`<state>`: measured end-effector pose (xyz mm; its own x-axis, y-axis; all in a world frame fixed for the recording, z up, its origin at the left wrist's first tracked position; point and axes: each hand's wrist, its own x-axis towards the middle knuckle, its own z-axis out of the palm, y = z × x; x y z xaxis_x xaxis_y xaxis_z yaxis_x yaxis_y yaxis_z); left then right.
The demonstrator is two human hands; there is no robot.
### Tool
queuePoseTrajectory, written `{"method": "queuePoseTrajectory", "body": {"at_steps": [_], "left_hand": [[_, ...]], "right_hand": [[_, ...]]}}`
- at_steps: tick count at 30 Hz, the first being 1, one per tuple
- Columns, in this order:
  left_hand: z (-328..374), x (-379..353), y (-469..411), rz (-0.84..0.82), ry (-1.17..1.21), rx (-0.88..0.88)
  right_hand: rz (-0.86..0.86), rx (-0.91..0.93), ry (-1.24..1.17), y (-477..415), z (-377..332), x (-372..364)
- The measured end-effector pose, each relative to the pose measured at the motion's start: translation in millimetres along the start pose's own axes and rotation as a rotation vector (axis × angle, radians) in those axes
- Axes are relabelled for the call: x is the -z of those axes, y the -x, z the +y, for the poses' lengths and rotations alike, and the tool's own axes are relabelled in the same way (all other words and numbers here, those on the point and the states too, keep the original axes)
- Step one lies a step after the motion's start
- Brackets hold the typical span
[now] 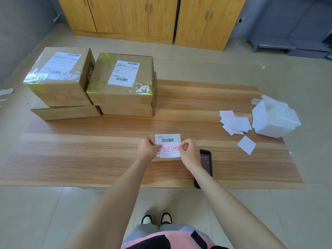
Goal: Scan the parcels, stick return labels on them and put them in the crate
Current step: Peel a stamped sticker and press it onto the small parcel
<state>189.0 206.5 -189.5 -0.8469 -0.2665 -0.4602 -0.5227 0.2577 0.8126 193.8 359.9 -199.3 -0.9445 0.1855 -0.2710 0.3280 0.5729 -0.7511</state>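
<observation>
While left hand (147,150) pinches return label (170,149) at left edge, right hand (189,152) pinches right edge, over small parcel (167,138).

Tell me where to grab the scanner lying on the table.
Pinch the scanner across its long sides near the lower end, coming from above on the right. It lies flat, screen up, lengthwise toward the person, its near end at the table edge.

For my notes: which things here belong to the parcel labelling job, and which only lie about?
Job: return label pinched by left hand and right hand, small parcel beneath, handheld scanner, spare labels, stacked boxes.
Lying about: white bag, loose paper square, wooden cabinets, floor scrap.
</observation>
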Motion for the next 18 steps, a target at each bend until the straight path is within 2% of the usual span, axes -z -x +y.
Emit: {"method": "queuePoseTrajectory", "body": {"at_steps": [18], "left_hand": [[2.1,3.2,-9.2,-0.026,-0.042,0.007]], "right_hand": [[0.002,-0.015,0.131,-5.5,-1.2,-9.2]]}}
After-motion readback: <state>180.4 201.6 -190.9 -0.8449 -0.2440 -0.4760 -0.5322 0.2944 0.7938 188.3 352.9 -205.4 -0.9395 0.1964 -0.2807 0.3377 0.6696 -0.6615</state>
